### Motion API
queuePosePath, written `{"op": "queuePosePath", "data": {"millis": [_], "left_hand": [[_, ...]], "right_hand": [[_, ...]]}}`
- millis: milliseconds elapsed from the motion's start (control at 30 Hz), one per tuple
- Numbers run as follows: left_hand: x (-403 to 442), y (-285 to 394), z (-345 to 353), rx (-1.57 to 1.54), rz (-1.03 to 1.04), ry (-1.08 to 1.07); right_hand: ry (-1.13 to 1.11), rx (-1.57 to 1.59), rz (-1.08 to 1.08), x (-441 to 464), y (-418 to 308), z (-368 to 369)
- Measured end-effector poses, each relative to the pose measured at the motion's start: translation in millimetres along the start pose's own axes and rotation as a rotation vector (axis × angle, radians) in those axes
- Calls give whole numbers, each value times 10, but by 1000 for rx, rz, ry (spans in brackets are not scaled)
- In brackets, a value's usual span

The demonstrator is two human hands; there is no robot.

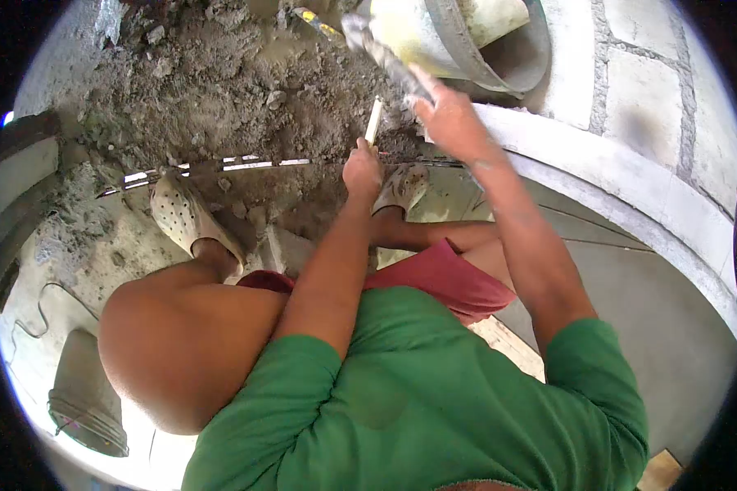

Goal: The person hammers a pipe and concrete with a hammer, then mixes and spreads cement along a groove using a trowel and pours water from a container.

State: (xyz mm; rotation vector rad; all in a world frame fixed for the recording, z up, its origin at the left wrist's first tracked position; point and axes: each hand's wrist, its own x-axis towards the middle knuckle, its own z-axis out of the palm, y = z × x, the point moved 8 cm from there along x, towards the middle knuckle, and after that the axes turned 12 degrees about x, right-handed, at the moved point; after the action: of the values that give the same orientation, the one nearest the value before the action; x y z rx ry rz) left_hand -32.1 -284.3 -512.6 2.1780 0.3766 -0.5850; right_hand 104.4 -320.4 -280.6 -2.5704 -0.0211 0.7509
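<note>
My left hand (362, 170) is clenched round a slim pale stick (374, 123), which stands out of the top of my fist toward 12 to 1 o'clock. At 2 o'clock from that fist, just beside it, my right hand (452, 123) grasps the near end of a grey, mud-caked tool (393, 67); it runs from my fingers toward 10 to 11 o'clock, too blurred for me to tell its kind. Next to the tool's far end, a yellow-and-black handle (319, 24) lies at the soil's edge. Loose dark soil (196, 90) spreads from my left fist toward 10 and 11 o'clock, and a broken line of white strip (293, 162) crosses its near edge at 9. A stained, pale bucket (401, 37) lies tipped at 12 o'clock from my right hand, its mouth turned toward 3. From the same hand, a white ledge (565, 151) curves away past 4 o'clock, below a pale block wall (643, 90). My perforated left shoe (180, 209) is between 8 and 9 o'clock from my left fist, my right shoe (403, 186) between 3 and 4. Farther out toward 8, a greyish container (90, 385) sits on the pale floor.
</note>
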Motion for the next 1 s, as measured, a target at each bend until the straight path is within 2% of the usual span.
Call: {"op": "queuePosePath", "data": {"millis": [67, 100, 167, 233, 267, 300, 333, 400, 433, 600, 633, 667, 700, 767, 900, 967, 1000], "left_hand": [[-36, 10, 22, -2, 9, 9], [-45, 14, 54, 15, -13, 10], [-61, 5, 82, 31, -35, 13], [-61, 10, 86, 13, -42, 8], [-70, 13, 84, 10, -39, 14], [-89, 14, 74, -1, -40, 10], [-59, 20, 61, -8, -31, 4], [29, 33, 60, -23, -43, -4], [-97, 3, 106, -24, -58, -44], [-69, -5, 116, -64, -49, -42], [-74, -7, 95, -58, -37, 16], [-94, -6, 75, -54, -24, 70], [-103, -24, 99, -58, -23, 71], [-24, -49, 155, -41, -17, -14], [37, -71, 148, -61, -87, -173], [3, -91, 217, -76, -12, -66], [28, -115, 249, -51, -24, -82]], "right_hand": [[194, 20, -352, -143, -574, -277], [195, 23, -353, -207, -593, -251], [231, 38, -204, -324, -451, -189], [226, 4, -164, -388, 34, -4], [76, -140, -1, -321, 553, 168], [-73, -281, 165, -305, 749, 253], [-60, -278, 167, -283, 804, 244], [5, -234, 17, -177, 749, 198], [26, -163, 26, -195, 548, 101], [267, 55, -290, -363, -745, -431], [264, 56, -293, -390, -707, -371], [233, 11, -172, -411, -486, -222], [205, -37, -51, -441, -225, -65], [3, -345, 168, -410, 667, 217], [-100, -356, 198, -196, 787, 315], [119, -233, -68, -100, 216, 134], [119, -233, -77, -62, -174, -18]]}}
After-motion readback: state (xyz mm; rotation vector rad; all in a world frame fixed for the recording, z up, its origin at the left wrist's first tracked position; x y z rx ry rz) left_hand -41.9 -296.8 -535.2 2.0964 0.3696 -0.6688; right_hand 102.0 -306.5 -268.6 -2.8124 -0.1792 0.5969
